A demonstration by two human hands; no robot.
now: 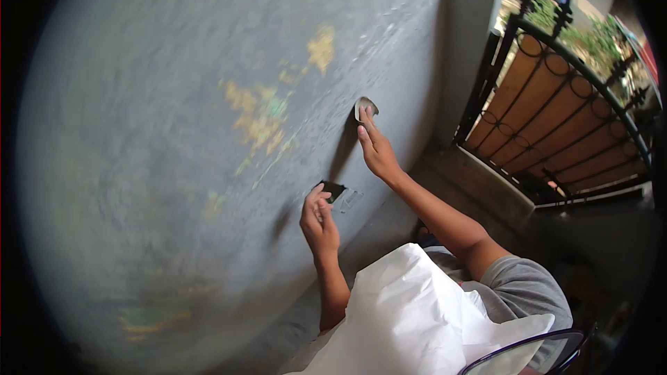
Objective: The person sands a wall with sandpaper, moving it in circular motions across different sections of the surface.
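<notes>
the right hand [379,156] slants up the patchy grey painted wall [167,132], fingers extended over a curled, pale grey-brown piece [366,101] there; whether it grips or merely presses, i cannot tell. lower, the left hand [321,226] bends upward, fingers curled on a thin black-and-grey rectangular sheet [338,191], partly covered, its markings blurred. crumpled white material [417,305] hides the left elbow.
</notes>
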